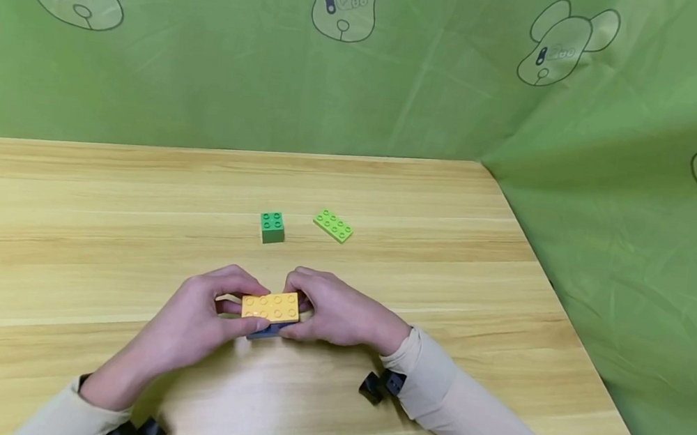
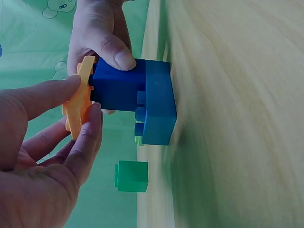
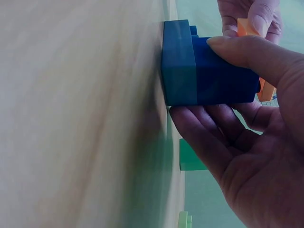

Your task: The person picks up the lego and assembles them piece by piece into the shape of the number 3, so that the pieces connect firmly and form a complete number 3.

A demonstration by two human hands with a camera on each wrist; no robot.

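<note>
An orange-yellow flat toy brick plate (image 1: 271, 304) with two rows of studs is pinched between the thumb and fingers of my left hand (image 1: 190, 318). It lies slightly tilted over the studs of a dark blue brick (image 2: 118, 88). That brick sits on a longer, lighter blue brick (image 2: 160, 104), whose bare studs show at one end in the left wrist view. My right hand (image 1: 339, 311) grips the dark blue brick, thumb on one side and fingers on the other. From the head view, the plate and hands hide most of both blue bricks.
Beyond the hands, a green four-stud brick (image 1: 272, 228) stands on the wooden table (image 1: 102, 222). To its right lies a lime green flat plate (image 1: 333, 226). A green cloth (image 1: 242, 81) hangs behind the table and along its right side.
</note>
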